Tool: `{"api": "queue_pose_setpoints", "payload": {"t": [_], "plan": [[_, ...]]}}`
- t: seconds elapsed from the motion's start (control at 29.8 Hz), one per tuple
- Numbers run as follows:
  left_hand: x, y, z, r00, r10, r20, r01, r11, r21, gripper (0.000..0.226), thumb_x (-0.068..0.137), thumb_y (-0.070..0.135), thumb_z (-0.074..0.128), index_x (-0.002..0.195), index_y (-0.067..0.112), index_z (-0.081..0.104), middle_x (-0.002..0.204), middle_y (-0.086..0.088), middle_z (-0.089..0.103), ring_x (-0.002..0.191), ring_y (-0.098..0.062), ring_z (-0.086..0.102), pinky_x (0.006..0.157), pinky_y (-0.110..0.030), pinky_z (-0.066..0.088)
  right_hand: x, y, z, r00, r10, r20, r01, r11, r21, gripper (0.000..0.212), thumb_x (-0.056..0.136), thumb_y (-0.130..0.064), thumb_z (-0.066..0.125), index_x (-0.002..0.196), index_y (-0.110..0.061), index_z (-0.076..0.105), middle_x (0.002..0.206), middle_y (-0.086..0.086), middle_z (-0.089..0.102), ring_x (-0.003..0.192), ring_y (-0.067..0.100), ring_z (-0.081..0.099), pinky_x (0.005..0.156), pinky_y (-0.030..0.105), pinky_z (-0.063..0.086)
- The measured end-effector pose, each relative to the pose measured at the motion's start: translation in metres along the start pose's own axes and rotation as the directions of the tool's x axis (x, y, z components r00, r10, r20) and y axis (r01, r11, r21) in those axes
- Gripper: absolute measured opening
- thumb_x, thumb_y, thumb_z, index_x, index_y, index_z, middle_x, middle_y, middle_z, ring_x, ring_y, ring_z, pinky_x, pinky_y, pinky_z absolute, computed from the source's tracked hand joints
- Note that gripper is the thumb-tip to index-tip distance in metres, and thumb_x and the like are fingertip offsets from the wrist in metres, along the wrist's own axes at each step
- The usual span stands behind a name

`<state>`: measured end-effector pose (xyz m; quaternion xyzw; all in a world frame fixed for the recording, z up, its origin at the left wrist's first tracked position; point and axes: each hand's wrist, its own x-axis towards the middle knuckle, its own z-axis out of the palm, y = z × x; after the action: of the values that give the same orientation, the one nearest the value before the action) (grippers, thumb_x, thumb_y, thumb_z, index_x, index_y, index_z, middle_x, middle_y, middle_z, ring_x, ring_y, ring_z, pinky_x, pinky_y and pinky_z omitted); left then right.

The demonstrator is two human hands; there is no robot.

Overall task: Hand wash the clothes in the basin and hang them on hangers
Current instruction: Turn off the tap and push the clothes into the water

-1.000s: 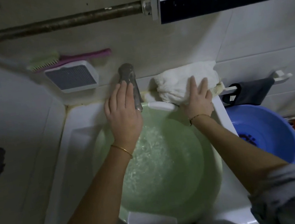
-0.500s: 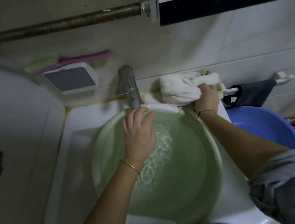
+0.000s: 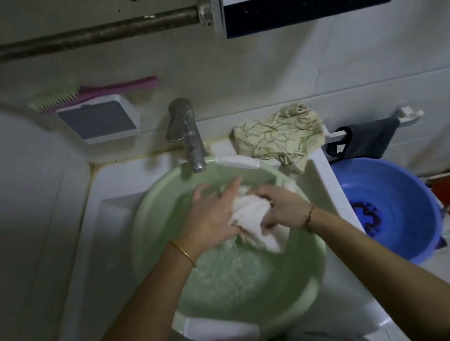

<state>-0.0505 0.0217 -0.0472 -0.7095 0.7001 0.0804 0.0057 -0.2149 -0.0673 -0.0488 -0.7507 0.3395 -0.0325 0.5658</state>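
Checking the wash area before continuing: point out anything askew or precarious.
The patterned cloth sits bunched on the sink's back corner, one end drooping over the green basin rim. The dark cloth hangs lopsided on its rail. Nothing spilled.

No readable text or labels, perhaps owing to dim blur

Bunched white cloth (image 3: 248, 218) over water-filled green basin (image 3: 151, 224).

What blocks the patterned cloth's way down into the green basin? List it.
Mostly clear. The patterned cloth overhangs the green basin rim; only both hands holding the white garment fill that side.
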Motion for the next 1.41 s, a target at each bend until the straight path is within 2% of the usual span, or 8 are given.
{"api": "queue_pose_setpoints", "payload": {"t": [0.1,0.27,0.54,0.74,1.01,1.11,1.24,1.41], "plan": [[-0.015,0.002,0.018,0.98,-0.087,0.176,0.068,0.991,0.112,0.065,0.08,0.047,0.055,0.139,0.03,0.032,0.12,0.004,0.063,0.116,-0.018,0.056,0.104,-0.035,0.025,-0.009,0.008,-0.004,0.983,0.165,0.079,-0.166,0.986,0.011,0.045,0.08,0.009,0.061,0.118,-0.013,0.055,0.107,0.004,0.059,0.069,0.019,0.064,0.055,0.027,0.057],[-0.021,-0.002,0.019,0.835,-0.252,0.49,0.094,0.941,0.324,0.052,0.087,0.039,0.055,0.136,0.031,0.041,0.136,-0.003,0.047,0.125,-0.023,0.044,0.104,-0.037,0.027,0.026,0.008,-0.037,0.848,-0.033,-0.529,-0.2,0.904,-0.377,0.027,0.089,-0.006,0.053,0.114,-0.012,0.062,0.113,0.008,0.062,0.099,0.027,0.06,0.082,0.029,0.04],[-0.018,0.008,0.022,0.897,-0.112,0.427,-0.004,0.965,0.262,0.071,0.082,0.039,0.064,0.143,0.035,0.028,0.149,-0.005,0.023,0.134,-0.026,0.025,0.105,-0.041,0.024,0.106,0.014,-0.067,0.876,0.1,-0.471,-0.409,0.672,-0.617,0.072,0.089,-0.004,0.046,0.148,-0.033,0.017,0.157,-0.002,0.009,0.135,0.036,0.024,0.098,0.05,0.038],[-0.027,0.007,0.046,0.853,-0.158,0.497,0.034,0.968,0.25,0.042,0.094,0.029,0.046,0.136,0.027,0.041,0.145,-0.007,0.034,0.134,-0.028,0.029,0.109,-0.041,0.026,0.117,0.018,-0.071,0.871,0.067,-0.487,-0.443,0.538,-0.718,0.062,0.086,-0.005,0.057,0.141,-0.018,0.033,0.14,0.012,0.039,0.124,0.041,0.036,0.092,0.046,0.043],[-0.03,-0.016,0.014,0.939,-0.119,0.323,0.139,0.99,-0.039,0.053,0.088,0.032,0.057,0.139,0.026,0.043,0.141,0.0,0.041,0.128,-0.023,0.036,0.107,-0.03,0.03,0.063,-0.016,-0.068,0.709,-0.219,-0.67,-0.251,0.81,-0.531,0.041,0.08,-0.01,0.06,0.121,-0.013,0.059,0.115,0.018,0.05,0.095,0.04,0.054,0.073,0.043,0.045],[-0.033,-0.029,-0.001,0.981,-0.181,0.069,0.188,0.975,-0.121,0.045,0.081,0.035,0.046,0.121,0.021,0.062,0.119,-0.006,0.06,0.11,-0.029,0.052,0.095,-0.038,0.042,0.018,-0.044,-0.039,0.753,-0.338,-0.564,-0.008,0.853,-0.522,0.045,0.076,-0.015,0.067,0.12,-0.012,0.061,0.106,0.016,0.053,0.089,0.035,0.055,0.072,0.041,0.047],[-0.043,-0.037,-0.014,0.908,-0.344,-0.241,0.32,0.938,-0.133,0.034,0.072,0.024,0.046,0.091,0.01,0.07,0.087,-0.012,0.065,0.081,-0.035,0.059,0.07,-0.044,0.053,-0.001,-0.037,0.018,0.899,-0.206,-0.385,0.016,0.896,-0.443,0.05,0.072,-0.027,0.061,0.121,-0.017,0.061,0.103,0.011,0.052,0.094,0.033,0.055,0.081,0.04,0.048],[-0.056,-0.025,-0.013,0.941,-0.319,-0.113,0.313,0.947,-0.074,0.054,0.078,0.038,0.028,0.106,0.016,0.067,0.106,-0.01,0.062,0.096,-0.035,0.056,0.081,-0.045,0.048,0.002,-0.007,0.047,0.995,0.017,-0.101,-0.072,0.817,-0.572,0.058,0.088,-0.035,0.056,0.142,-0.029,0.037,0.136,0.004,0.038,0.121,0.031,0.045,0.1,0.038,0.041]]}}
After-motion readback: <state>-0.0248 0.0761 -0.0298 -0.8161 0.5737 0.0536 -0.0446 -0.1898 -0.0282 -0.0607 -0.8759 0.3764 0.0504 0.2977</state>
